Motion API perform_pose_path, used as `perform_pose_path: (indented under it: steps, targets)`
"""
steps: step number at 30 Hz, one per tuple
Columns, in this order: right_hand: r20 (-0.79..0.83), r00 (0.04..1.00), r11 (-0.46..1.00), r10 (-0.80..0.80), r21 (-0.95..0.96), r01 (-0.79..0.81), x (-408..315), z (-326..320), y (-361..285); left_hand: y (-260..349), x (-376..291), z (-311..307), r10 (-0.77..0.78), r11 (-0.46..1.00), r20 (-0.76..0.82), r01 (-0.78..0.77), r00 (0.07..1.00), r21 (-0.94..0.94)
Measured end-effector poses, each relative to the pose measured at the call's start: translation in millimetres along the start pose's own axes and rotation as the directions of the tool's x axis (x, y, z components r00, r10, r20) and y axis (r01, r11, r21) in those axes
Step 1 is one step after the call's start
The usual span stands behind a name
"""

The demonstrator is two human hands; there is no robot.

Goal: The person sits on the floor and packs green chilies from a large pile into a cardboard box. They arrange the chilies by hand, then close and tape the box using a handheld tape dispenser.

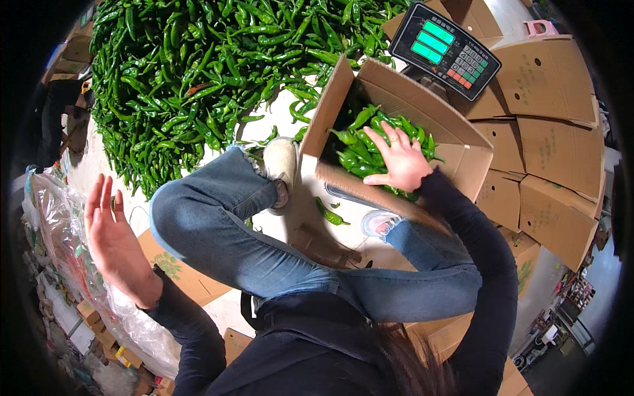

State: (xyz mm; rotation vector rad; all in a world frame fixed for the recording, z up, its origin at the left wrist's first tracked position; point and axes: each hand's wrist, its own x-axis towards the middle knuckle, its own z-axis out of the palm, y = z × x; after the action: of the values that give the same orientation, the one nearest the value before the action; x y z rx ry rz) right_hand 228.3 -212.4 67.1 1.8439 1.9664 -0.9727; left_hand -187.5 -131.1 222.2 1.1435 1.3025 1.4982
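My right hand [400, 161] lies palm down, fingers spread, on green chili peppers [359, 148] inside an open cardboard box [421, 96]. The box rests on a scale, whose display and keypad unit [445, 52] rises behind the box's far right side. At the far left, my left hand [116, 237] is raised beside my bent knee, holding nothing, its fingers extended and somewhat apart. A large heap of green chili peppers [173, 74] covers the floor ahead and to the left. One loose pepper [331, 212] lies on the floor between my legs.
Stacked cardboard boxes [559, 153] stand along the right side, with a pink plastic stool [541, 28] behind them. Clear plastic sheeting [59, 213] is bunched at the left. A flat cardboard piece [173, 265] lies under my left leg, and my shoe [281, 163] is close to the box's left side.
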Motion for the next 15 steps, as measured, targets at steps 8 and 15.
perform_pose_path:
  steps: [8, 15]
  targets:
    - [-0.292, 0.81, 0.861, -0.509, -0.166, 0.481, 41.1, 16.5, -8.9, -57.9, 3.5, 9.7, -0.055, 0.997, 0.174, 0.044, 0.983, 0.063]
    - [-0.14, 0.988, 0.919, 0.068, 0.393, -0.007, -8.9, -37.3, -18.3, -77.0, 53.1, -16.3, -0.096, 0.93, 0.309, -0.026, 0.946, 0.367]
